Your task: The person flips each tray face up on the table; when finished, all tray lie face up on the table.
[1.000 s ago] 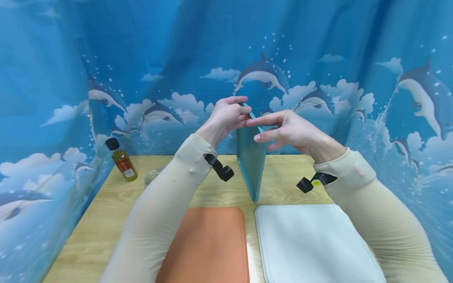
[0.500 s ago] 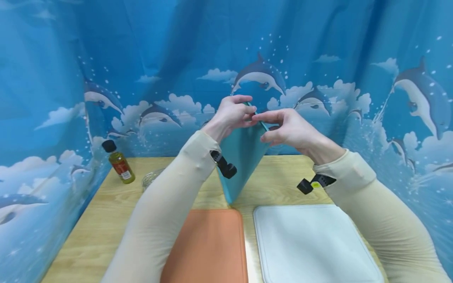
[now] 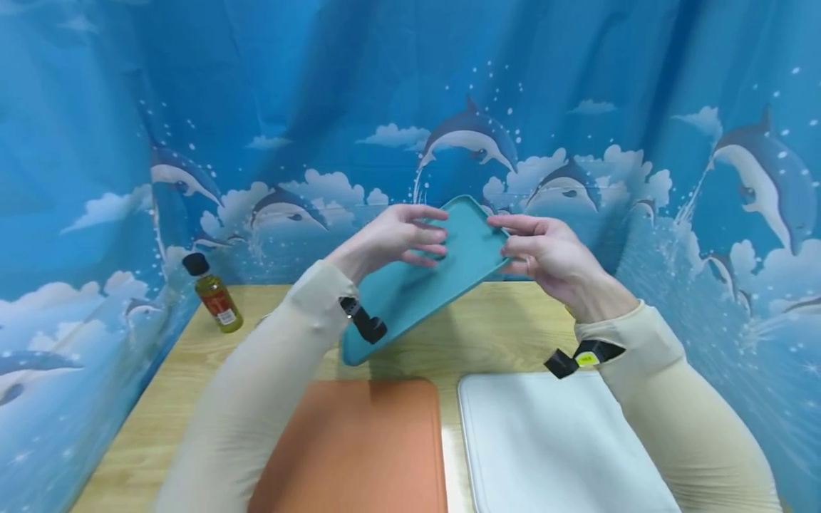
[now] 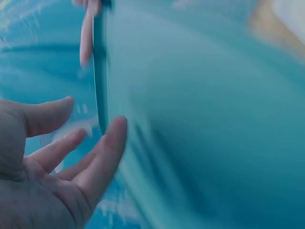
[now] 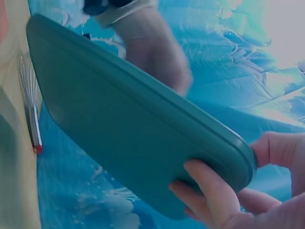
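A teal rectangular tray (image 3: 423,285) with a low rim is held tilted above the wooden table, its lower corner down near the orange tray. My right hand (image 3: 554,260) pinches the upper right edge; in the right wrist view its thumb and fingers (image 5: 209,191) lie on either side of the rim. My left hand (image 3: 400,239) is in front of the tray's face with fingers spread and loosely extended. In the left wrist view, the fingertips (image 4: 116,131) overlap the tray's edge, and the thumb stands apart from it.
An orange tray (image 3: 378,449) and a white tray (image 3: 551,442) lie side by side at the front of the table (image 3: 160,413). A bottle of yellow liquid (image 3: 218,296) stands at the back left. A wire whisk (image 5: 31,105) lies mostly behind my left sleeve. A dolphin-print curtain (image 3: 359,85) surrounds the table.
The teal tray has turned from edge-on to showing its broad face, its lower end swinging left. My left hand has released its top edge and moved left and down; the right still holds on.
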Available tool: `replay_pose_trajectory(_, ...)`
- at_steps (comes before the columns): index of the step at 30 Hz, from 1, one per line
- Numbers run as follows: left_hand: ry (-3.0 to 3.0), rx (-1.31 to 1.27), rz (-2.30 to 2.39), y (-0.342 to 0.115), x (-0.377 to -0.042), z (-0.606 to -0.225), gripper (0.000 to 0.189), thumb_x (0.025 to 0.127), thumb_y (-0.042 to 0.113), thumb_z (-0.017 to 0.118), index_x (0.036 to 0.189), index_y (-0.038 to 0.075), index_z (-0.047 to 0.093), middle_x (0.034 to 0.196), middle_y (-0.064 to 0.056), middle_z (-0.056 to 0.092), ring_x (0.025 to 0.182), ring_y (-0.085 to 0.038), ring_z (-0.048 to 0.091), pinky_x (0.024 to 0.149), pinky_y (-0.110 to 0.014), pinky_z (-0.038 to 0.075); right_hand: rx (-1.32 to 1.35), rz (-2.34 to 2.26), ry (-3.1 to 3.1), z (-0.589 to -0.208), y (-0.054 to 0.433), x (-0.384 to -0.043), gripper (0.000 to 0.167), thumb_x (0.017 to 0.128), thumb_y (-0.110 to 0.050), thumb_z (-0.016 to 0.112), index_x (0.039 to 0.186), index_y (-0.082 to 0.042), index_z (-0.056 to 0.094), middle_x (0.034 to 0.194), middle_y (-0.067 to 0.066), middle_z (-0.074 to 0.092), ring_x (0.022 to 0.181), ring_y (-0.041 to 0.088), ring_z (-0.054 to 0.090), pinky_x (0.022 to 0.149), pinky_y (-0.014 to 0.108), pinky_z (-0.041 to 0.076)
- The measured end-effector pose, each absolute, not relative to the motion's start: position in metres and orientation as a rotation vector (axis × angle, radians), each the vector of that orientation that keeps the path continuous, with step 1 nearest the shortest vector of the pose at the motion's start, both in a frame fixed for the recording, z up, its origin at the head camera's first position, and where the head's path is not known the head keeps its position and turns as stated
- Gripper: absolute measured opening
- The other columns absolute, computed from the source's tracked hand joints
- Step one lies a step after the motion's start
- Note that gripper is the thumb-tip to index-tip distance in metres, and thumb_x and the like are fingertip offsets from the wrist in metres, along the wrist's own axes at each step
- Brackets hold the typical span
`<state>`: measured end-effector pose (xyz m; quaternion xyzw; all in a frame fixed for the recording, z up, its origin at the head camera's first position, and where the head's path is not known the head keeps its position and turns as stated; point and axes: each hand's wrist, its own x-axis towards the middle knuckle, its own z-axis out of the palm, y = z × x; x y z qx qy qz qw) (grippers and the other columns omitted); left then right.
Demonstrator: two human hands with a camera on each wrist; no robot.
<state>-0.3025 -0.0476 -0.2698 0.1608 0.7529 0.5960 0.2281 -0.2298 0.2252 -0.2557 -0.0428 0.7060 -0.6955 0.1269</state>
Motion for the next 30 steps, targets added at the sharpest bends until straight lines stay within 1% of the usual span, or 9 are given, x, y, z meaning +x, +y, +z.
replay_pose_trajectory(4,2.235,0.333,1.569,-0.101,-0.292,-0.303,0.054,0.112,0.017,0.07,0.164,0.018,0.056,0.167,-0.016,0.059,0.143,-0.036,0.069,0.112,-0.052,0.065,-0.086,-2.111,1.984,-0.268,0.227,-0.22,0.064,0.109,0.006,0.052,0.171,-0.006,0.045,0.178,0.009,0.037,0.099,0.007,0.068,0.086,0.022,0.066)
replay_pose_trajectory(9,2.495,0.18,1.481,-0.15,-0.272,-0.344,0.048,0.113,0.02,0.067,0.161,0.015,0.06,0.169,-0.019,0.057,0.15,-0.04,0.062,0.116,-0.055,0.062,-0.093,-2.173,1.955,-0.275,0.233,-0.209,0.065,0.11,0.006,0.05,0.173,-0.009,0.043,0.187,0.008,0.026,0.105,0.008,0.067,0.079,0.02,0.061)
replay_pose_trajectory(12,2.536,0.139,1.434,-0.166,-0.265,-0.362,0.053,0.116,0.024,0.063,0.166,0.011,0.052,0.172,-0.024,0.051,0.155,-0.045,0.057,0.117,-0.059,0.061,-0.092,-2.235,1.92,-0.279,0.238,-0.205,0.066,0.111,0.007,0.05,0.174,-0.011,0.041,0.191,0.007,0.019,0.115,0.007,0.069,0.079,0.019,0.062)
replay_pose_trajectory(15,2.41,0.086,1.515,-0.172,-0.264,-0.375,0.059,0.118,0.026,0.058,0.173,0.01,0.042,0.175,-0.026,0.045,0.157,-0.047,0.053,0.115,-0.059,0.062,-0.103,-2.324,1.849,-0.286,0.242,-0.203,0.067,0.111,0.008,0.052,0.175,-0.01,0.039,0.19,0.01,0.021,0.126,0.008,0.071,0.086,0.021,0.067)
replay_pose_trajectory(17,2.292,0.06,1.61,-0.174,-0.265,-0.381,0.061,0.119,0.026,0.056,0.175,0.01,0.036,0.175,-0.026,0.045,0.156,-0.046,0.055,0.111,-0.054,0.066,-0.114,-2.38,1.796,-0.291,0.243,-0.202,0.067,0.111,0.008,0.054,0.175,-0.01,0.04,0.186,0.011,0.027,0.126,0.01,0.072,0.088,0.023,0.068)
replay_pose_trajectory(20,2.171,0.027,1.744,-0.176,-0.268,-0.387,0.063,0.119,0.022,0.056,0.176,0.01,0.033,0.173,-0.025,0.049,0.148,-0.04,0.064,0.103,-0.042,0.069,-0.132,-2.439,1.719,-0.3,0.245,-0.202,0.065,0.111,0.007,0.056,0.173,-0.011,0.044,0.176,0.006,0.04,0.121,0.012,0.075,0.088,0.024,0.069)
replay_pose_trajectory(23,2.1,-0.004,1.824,-0.179,-0.271,-0.39,0.063,0.118,0.017,0.058,0.176,0.01,0.035,0.172,-0.025,0.051,0.131,-0.025,0.075,0.096,-0.032,0.069,-0.147,-2.464,1.674,-0.308,0.247,-0.202,0.062,0.111,0.008,0.057,0.169,-0.013,0.051,0.164,0.002,0.05,0.117,0.012,0.077,0.087,0.025,0.069)
replay_pose_trajectory(27,2.057,-0.037,1.862,-0.182,-0.275,-0.388,0.065,0.115,0.013,0.062,0.175,0.012,0.037,0.168,-0.026,0.054,0.111,-0.009,0.077,0.09,-0.03,0.069,-0.17,-2.433,1.67,-0.319,0.253,-0.203,0.058,0.111,0.009,0.057,0.164,-0.014,0.058,0.155,0.003,0.055,0.117,0.011,0.077,0.088,0.024,0.068)
replay_pose_trajectory(30,2.091,-0.04,1.852,-0.182,-0.276,-0.383,0.066,0.114,0.009,0.063,0.175,0.014,0.038,0.165,-0.026,0.056,0.109,-0.011,0.077,0.089,-0.032,0.07,-0.182,-2.342,1.733,-0.328,0.261,-0.205,0.057,0.11,0.008,0.06,0.163,-0.015,0.06,0.17,0.01,0.047,0.113,0.01,0.078,0.089,0.022,0.068)
